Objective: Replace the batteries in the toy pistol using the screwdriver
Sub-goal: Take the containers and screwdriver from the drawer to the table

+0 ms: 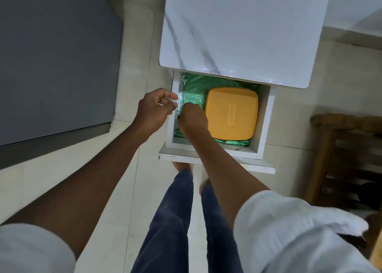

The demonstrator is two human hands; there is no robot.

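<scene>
Green plastic bag [194,90] lines the open drawer [265,119] of a white marble-topped cabinet [237,28], with a yellow lidded box [232,112] lying on it toward the right side. The person stands over the drawer with both arms reaching down.

A slim, dark, rod-like item, judged to be the screwdriver [183,95], lies along the drawer's left wall, its long axis running front to back, away from the person. The near end disappears under the right hand [193,117], whose grip is curled tight over that end; whether the fingers actually clasp the shaft cannot be told.

Left hand [154,109] sits just outside the left wall, fingers bent together at the rim [175,99]; it appears to pinch the edge, though the blur leaves this uncertain.

Right hand is the nearer to the tool. A straight lift, drawn back toward the person along the wall, would seem to clear it.

Toy pistol and batteries are not in view.
</scene>
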